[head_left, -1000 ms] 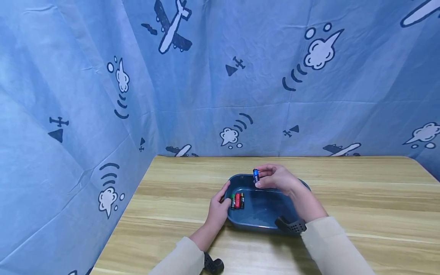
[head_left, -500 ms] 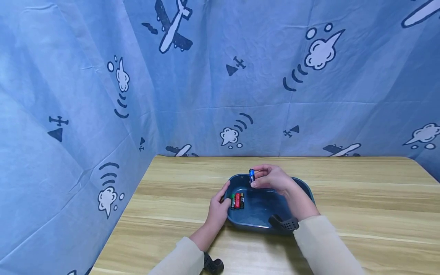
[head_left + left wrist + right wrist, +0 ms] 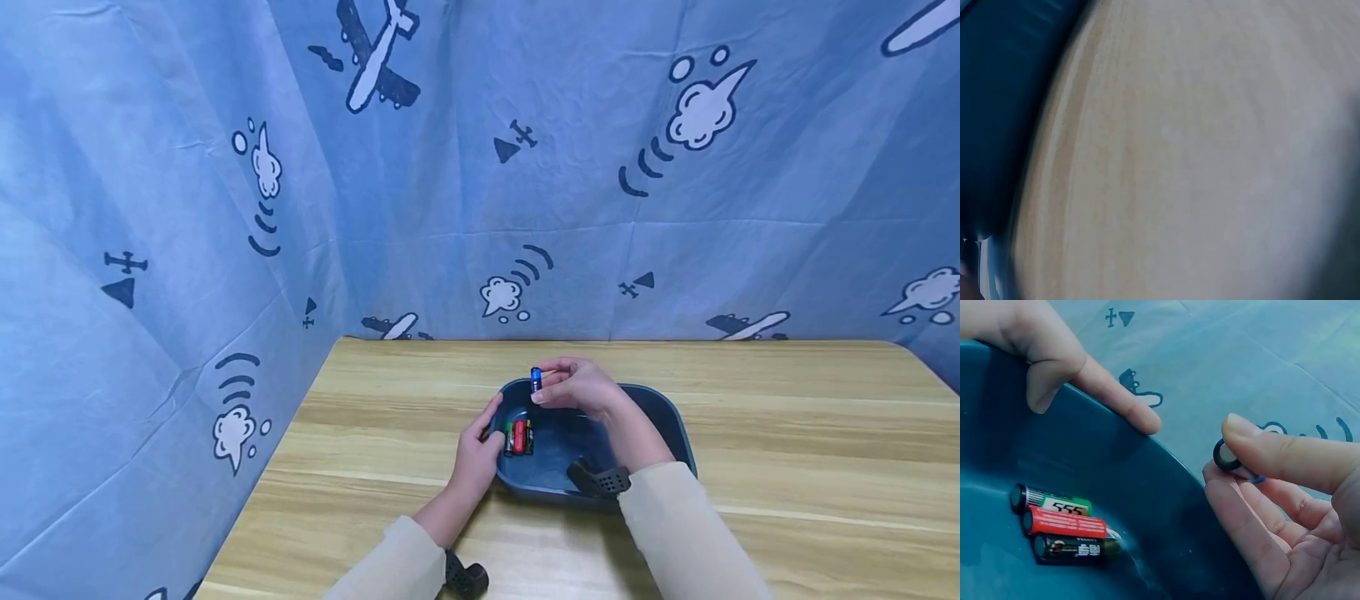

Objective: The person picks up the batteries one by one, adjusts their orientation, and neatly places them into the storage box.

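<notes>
My right hand [image 3: 579, 390] pinches a blue battery [image 3: 536, 381] between thumb and fingers, roughly upright over the back left part of a dark blue basin [image 3: 562, 450]. In the right wrist view, the end of that battery [image 3: 1227, 456] faces the camera. My left hand [image 3: 477, 450] grips the basin's left rim, thumb inside and a finger extended along the outside. Three batteries lie side by side on the basin floor near the left thumb: a green one marked 555 [image 3: 1054, 500], a red one [image 3: 1066, 523] and a black one [image 3: 1072, 549].
The basin stands on a wood-grain table [image 3: 375, 417]. A blue cloth [image 3: 570, 208] printed with airplanes hangs behind and on the left. Each wrist wears a black camera mount, such as the right one [image 3: 600, 479]. The left wrist view mostly shows tabletop beside the basin wall [image 3: 1010, 112].
My right hand has moved left with the blue battery, toward the basin's left end. My left hand has stayed on the rim, and the three lying batteries keep their places.
</notes>
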Available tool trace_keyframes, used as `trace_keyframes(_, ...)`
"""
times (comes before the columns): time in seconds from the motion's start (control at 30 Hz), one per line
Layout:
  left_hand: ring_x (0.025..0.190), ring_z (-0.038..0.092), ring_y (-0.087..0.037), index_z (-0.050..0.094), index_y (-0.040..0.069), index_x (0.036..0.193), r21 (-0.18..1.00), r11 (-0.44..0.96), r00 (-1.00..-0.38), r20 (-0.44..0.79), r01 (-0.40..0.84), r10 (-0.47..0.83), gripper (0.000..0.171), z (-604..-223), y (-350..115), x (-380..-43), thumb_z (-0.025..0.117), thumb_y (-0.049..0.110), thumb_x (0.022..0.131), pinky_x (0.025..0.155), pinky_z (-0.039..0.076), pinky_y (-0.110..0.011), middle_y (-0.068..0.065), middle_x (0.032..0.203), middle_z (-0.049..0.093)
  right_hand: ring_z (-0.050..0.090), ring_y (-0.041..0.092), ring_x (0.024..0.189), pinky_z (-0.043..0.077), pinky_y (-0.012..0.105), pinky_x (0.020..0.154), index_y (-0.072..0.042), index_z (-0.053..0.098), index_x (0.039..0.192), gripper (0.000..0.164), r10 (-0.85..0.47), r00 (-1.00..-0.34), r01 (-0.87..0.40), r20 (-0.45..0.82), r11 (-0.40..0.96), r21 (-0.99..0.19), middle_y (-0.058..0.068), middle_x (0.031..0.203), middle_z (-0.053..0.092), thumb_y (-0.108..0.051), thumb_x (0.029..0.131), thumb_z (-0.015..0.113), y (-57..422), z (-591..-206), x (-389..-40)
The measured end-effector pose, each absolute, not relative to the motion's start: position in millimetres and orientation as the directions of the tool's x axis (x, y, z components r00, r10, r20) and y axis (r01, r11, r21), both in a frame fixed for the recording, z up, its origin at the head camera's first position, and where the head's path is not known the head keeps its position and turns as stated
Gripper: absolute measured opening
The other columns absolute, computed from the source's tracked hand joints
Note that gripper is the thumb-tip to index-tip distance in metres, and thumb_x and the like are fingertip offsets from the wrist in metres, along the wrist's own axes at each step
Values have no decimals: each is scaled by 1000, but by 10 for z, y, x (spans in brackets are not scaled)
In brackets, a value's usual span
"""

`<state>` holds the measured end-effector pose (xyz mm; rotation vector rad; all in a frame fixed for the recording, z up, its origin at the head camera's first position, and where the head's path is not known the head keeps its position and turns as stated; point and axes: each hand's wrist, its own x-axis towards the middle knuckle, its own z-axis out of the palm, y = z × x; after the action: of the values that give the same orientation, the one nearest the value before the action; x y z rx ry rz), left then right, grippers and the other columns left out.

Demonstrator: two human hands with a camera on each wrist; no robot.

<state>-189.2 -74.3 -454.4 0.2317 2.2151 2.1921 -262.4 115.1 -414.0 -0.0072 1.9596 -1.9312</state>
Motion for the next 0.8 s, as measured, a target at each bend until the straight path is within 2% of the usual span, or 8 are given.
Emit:
trace_keyframes(0.27,132,31,-31,42,0,137,994,-14,-986,107,106,124,54,-4555,-748,-1902,40,-9,84,101,32,-42,-13,144,36,65,20,75,55,37,73,5,48,123,50,-272,-928,235,-255,102,-967,7,83,64,-1,78,69,1060,-4168,-2635)
trace_keyframes(0.57,132,30,-29,43,1,137,996,-8,-989,89,89,119,54,-4540,-751,-1892,41,-7,84,103,30,-40,-12,144,36,64,21,70,56,37,69,3,48,117,50,-289,-919,233,-268,150,-961,6,76,61,3,74,72,1036,-4209,-2625)
trace_keyframes(0.8,132,31,-25,44,0,136,994,-2,-988,106,106,112,55,-4552,-756,-1905,42,-8,82,105,28,-37,-11,142,38,63,21,66,56,38,65,3,50,112,48,-344,-899,151,-270,335,-930,9,75,62,1,71,74,1038,-4235,-2607)
